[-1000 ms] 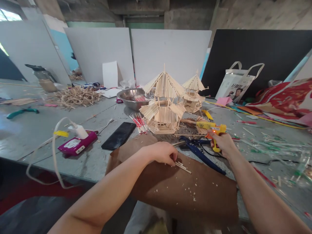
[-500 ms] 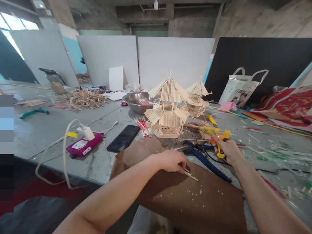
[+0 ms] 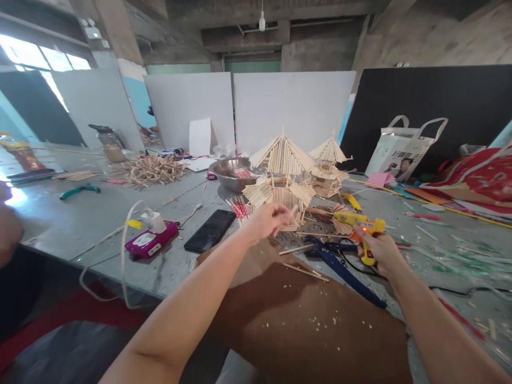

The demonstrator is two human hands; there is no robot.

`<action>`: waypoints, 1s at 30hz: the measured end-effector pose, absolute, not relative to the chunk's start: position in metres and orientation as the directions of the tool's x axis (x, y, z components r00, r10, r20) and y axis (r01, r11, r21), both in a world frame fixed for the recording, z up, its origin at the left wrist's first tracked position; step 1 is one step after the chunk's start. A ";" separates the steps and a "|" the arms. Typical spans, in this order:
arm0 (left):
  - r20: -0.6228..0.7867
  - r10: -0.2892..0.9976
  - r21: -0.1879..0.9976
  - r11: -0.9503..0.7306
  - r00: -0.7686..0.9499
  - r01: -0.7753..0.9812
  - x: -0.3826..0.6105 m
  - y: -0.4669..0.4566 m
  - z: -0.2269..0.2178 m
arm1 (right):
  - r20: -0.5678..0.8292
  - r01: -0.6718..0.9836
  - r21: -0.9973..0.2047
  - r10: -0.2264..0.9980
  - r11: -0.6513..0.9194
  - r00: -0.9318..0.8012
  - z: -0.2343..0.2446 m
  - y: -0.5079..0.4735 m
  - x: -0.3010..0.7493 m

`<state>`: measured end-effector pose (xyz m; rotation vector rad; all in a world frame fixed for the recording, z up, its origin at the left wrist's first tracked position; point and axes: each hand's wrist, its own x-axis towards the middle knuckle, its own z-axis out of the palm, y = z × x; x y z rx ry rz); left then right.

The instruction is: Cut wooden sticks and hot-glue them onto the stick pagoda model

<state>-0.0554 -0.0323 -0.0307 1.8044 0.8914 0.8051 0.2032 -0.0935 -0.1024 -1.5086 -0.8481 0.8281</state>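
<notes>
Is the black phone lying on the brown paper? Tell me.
No, the black phone lies on the grey table, left of the brown paper.

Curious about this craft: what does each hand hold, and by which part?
The right hand grips the yellow glue gun by its handle. The left hand is pinched, but it is too blurred to tell whether it holds anything.

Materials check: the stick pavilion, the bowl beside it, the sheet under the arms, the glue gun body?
Pavilion: pale bare wooden sticks, matte, likely bamboo or similar.
Bowl: metal, probably stainless; shiny grey reflections.
Sheet: brown matte paper or card, creased edge.
Glue gun, in the right hand: yellow-orange glossy plastic, apparently.
</notes>
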 end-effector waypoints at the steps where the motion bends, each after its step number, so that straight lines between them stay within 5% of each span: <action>1: 0.183 0.880 0.951 -0.271 0.439 0.148 -0.058 -0.026 -0.024 | -0.041 0.059 -0.995 0.869 -0.080 0.492 -0.102 -0.094 0.203; 4: 0.257 0.936 0.965 -0.261 0.239 -0.017 -0.066 -0.006 -0.004 | -0.043 0.055 -0.995 0.870 -0.080 0.492 -0.104 -0.093 0.204; 9: 0.181 0.980 0.980 -0.173 0.087 -0.094 -0.071 0.020 0.017 | -0.031 0.046 -0.997 0.873 -0.061 0.487 -0.107 -0.091 0.205; 23: -0.045 0.989 0.960 0.083 0.144 -0.266 -0.058 0.039 0.023 | -0.040 0.030 -0.998 0.872 -0.063 0.488 -0.107 -0.090 0.204; 30: -0.017 0.990 0.964 0.054 0.141 -0.261 -0.060 0.042 0.016 | -0.037 0.034 -0.998 0.876 -0.061 0.481 -0.108 -0.090 0.205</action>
